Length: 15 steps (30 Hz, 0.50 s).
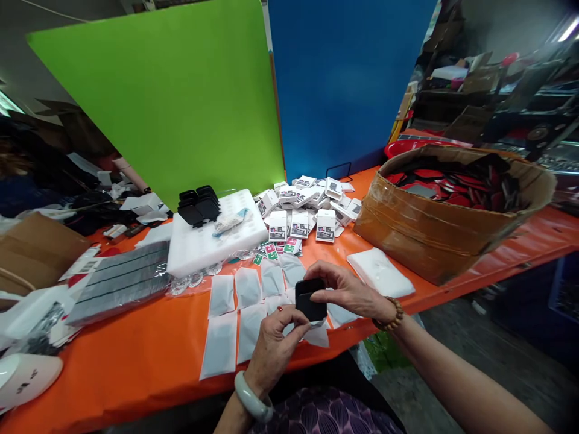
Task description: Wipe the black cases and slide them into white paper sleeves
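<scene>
My right hand (346, 290) grips a black flat piece with rounded corners (311, 308) between thumb and fingers, above the front edge of the table. My left hand (279, 337), a pale bangle at its wrist, pinches a thin white sleeve (318, 336) at the lower end of the black piece. How far the piece sits inside the sleeve, I cannot tell. Around my hands lie rows of similar white sleeves (219, 345), flat on the orange table (149, 355). Some of these are partly hidden behind my hands.
A stack of white sheets (380, 272) lies right of my hands, before a large cardboard box (420, 226) of red and black pieces. Small white boxes (299, 224) are heaped at the back. Black pieces (199, 208) rest on white foam (244, 232). A grey wrapped pack (122, 280) is leftward.
</scene>
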Motion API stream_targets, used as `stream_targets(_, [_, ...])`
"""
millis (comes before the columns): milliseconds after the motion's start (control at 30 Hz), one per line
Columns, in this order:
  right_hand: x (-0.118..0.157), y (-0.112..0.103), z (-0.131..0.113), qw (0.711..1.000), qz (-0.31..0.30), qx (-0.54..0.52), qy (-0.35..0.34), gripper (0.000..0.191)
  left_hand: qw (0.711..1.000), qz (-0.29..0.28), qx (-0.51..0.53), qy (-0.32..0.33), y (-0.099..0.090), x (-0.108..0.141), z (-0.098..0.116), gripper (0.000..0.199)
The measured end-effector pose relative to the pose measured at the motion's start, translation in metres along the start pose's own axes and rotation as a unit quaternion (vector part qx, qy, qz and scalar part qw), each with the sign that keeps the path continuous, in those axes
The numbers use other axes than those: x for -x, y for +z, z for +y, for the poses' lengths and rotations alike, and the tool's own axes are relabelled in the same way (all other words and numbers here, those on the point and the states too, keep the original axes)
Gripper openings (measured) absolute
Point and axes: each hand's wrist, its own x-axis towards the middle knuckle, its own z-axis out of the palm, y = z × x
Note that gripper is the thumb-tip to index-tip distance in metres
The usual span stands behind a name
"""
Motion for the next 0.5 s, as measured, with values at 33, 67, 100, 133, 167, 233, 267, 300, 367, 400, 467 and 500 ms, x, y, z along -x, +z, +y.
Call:
stream_targets(33, [0.003,0.001,0.001,1.000,-0.016,0.017,0.006,0.023,1.000,0.005,0.007,-0.003,0.002,0.001,0.000,0.011])
stream_targets(67, [0.006,0.002,0.000,0.999,-0.026,0.037,0.008,0.022,1.000,0.008,0.016,-0.008,0.005,0.002,0.000,0.011])
stream_targets(100, [0.009,0.002,-0.001,0.998,-0.031,0.059,0.009,0.022,0.999,0.009,0.028,-0.016,0.007,0.003,0.000,0.011])
stream_targets(133, [0.013,0.003,-0.003,0.996,-0.032,0.078,0.010,0.022,0.999,0.010,0.042,-0.024,0.010,0.004,0.000,0.011])
stream_targets(167, [0.016,0.004,-0.005,0.995,-0.030,0.093,0.013,0.023,0.998,0.011,0.060,-0.033,0.012,0.005,0.000,0.012])
stream_targets(233, [0.023,0.005,-0.008,0.994,-0.026,0.106,0.027,0.023,0.994,0.013,0.095,-0.049,0.017,0.007,0.001,0.013])
stream_targets(267, [0.027,0.007,-0.008,0.994,-0.021,0.102,0.038,0.023,0.992,0.014,0.113,-0.057,0.020,0.009,0.001,0.013])
stream_targets(300, [0.030,0.009,-0.007,0.995,-0.012,0.092,0.048,0.022,0.989,0.016,0.129,-0.064,0.023,0.010,0.000,0.014])
stream_targets(367, [0.035,0.017,-0.002,0.994,0.046,0.067,0.069,0.019,0.984,0.027,0.159,-0.078,0.029,0.013,-0.001,0.016])
stream_targets(400, [0.037,0.023,0.002,0.991,0.092,0.053,0.079,0.018,0.981,0.036,0.172,-0.082,0.033,0.013,-0.002,0.017])
stream_targets(467, [0.042,0.034,0.012,0.978,0.187,0.015,0.096,0.019,0.977,0.061,0.187,-0.086,0.039,0.014,-0.006,0.019])
stream_targets(500, [0.045,0.040,0.017,0.970,0.221,-0.006,0.103,0.020,0.975,0.072,0.191,-0.086,0.042,0.015,-0.007,0.020])
